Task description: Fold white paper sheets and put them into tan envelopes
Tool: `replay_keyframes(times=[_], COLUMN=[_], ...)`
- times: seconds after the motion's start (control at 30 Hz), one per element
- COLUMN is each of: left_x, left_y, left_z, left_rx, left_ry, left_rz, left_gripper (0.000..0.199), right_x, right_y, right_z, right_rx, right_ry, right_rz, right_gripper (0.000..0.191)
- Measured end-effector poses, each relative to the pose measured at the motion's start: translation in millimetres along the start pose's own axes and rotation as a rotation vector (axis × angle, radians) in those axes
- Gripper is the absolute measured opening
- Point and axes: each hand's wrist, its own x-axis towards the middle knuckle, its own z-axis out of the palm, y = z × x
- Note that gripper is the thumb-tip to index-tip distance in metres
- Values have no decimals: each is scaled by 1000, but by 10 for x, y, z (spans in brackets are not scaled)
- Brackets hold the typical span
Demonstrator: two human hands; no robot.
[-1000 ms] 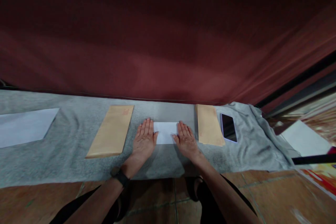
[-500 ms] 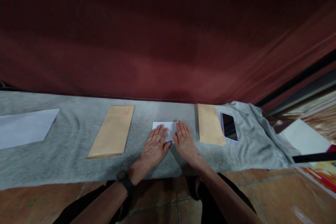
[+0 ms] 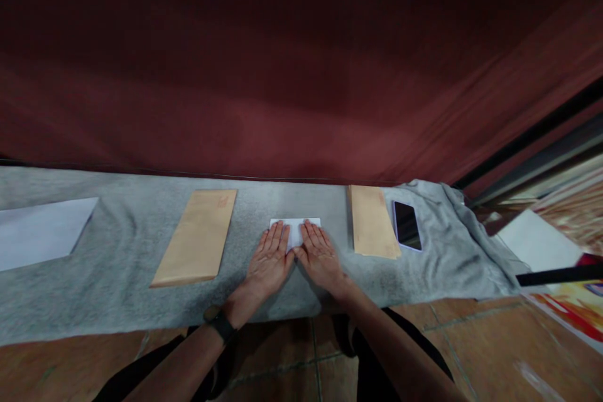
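A small white paper [image 3: 295, 235] lies on the grey cloth [image 3: 301, 198] in front of me, partly covered by both hands. My left hand [image 3: 269, 262] rests flat on its left part, fingers stretched out. On the right part lies my right hand [image 3: 320, 262], also flat with its fingers extended. The thumbs nearly meet at the paper's near edge. Left of my hands is a brown envelope [image 3: 198, 235]; on the right sits a stack of brown envelopes [image 3: 374, 221].
A phone [image 3: 407, 225] lies right of the envelope stack. White sheets [image 3: 44, 229] are at the far left. Behind the cloth rises a dark red surface [image 3: 282, 107]. A black bar [image 3: 560, 275] and a white board [image 3: 539, 242] are at the right.
My right hand has shifted slightly left on the paper, closer to my left hand, and the thumbs have come together. The whole view has moved a little.
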Motion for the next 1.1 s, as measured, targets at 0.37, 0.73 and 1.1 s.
replay_keyframes(times=[0.37,0.73,1.1], left_x=[89,90,105], left_y=[-95,-147,-181], left_z=[-65,-100,-116], left_rx=[57,57,97], left_ry=[-32,-43,-62], left_rz=[-104,-116,-152], left_gripper=[72,75,75], right_x=[67,49,47], right_y=[196,333,394], right_z=[-25,-69,-126], right_rx=[-45,-97,-125], right_ry=[0,-62,-112], right_rz=[72,147,177], right_gripper=[60,62,56])
